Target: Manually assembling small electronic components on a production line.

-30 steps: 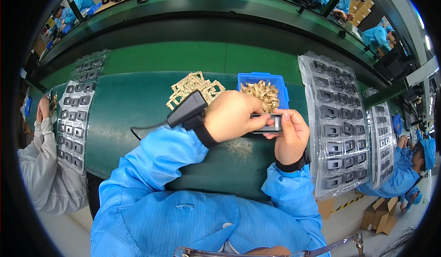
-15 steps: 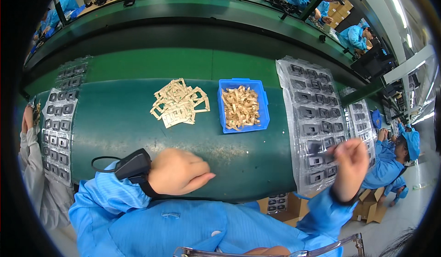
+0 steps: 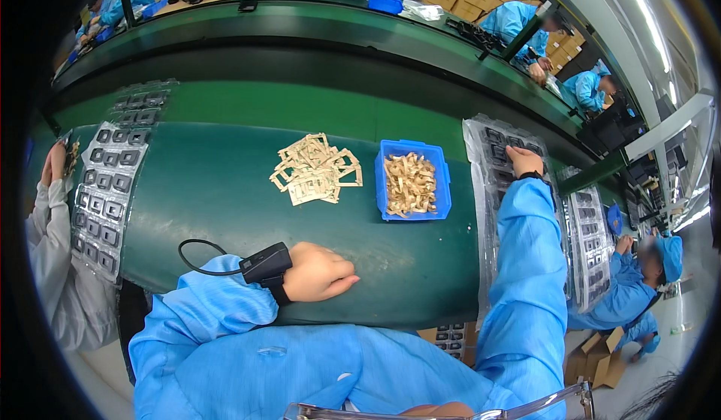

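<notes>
My right hand (image 3: 523,162) reaches far forward over the clear plastic tray (image 3: 483,228) on the right. Its fingers are closed at a black plastic part in an upper pocket; whether they grip it is hidden. Several black parts sit in the tray's pockets. My left hand (image 3: 319,272) rests palm down near the table's front edge in a loose fist, its inside out of sight. A black device (image 3: 266,264) with a cable loop is strapped to that wrist. Beyond it lies a loose pile of cream-coloured flat frames (image 3: 319,171). A blue bin (image 3: 441,211) holds tan curled strips (image 3: 409,186).
The green table (image 3: 203,195) carries another tray of black parts (image 3: 101,195) at the left, beside a co-worker's pale sleeve (image 3: 49,225). More trays (image 3: 589,225) stand past the post (image 3: 593,172) on the right. Co-workers in blue sit at a far bench (image 3: 300,18).
My right hand has moved forward from the near end of the right tray to its far end. My left hand stays in a loose fist on the table. The view has shifted slightly.
</notes>
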Motion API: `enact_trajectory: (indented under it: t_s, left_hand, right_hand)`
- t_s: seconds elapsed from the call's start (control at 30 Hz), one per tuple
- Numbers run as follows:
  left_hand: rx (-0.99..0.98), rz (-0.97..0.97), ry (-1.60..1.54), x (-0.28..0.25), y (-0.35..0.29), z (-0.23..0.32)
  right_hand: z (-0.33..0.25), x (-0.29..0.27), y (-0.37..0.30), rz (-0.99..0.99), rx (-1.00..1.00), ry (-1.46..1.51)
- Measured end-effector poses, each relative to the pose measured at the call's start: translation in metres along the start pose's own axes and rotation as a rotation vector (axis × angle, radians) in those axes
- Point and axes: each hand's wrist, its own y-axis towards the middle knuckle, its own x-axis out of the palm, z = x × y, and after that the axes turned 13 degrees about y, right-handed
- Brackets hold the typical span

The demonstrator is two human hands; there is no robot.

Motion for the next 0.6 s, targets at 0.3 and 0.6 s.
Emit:
enact_trajectory:
  t_s: [0.3, 0.6]
  left_hand:
    - [0.013, -0.023, 0.009, 0.004, 0.001, -0.003]
    - [-0.535, 0.196, 0.12, -0.045, 0.012, -0.031]
  right_hand:
    - [-0.037, -0.046, -0.079, -0.213, -0.141, -0.575]
    - [0.008, -0.025, -0.057, 0.074, -0.122, -0.224]
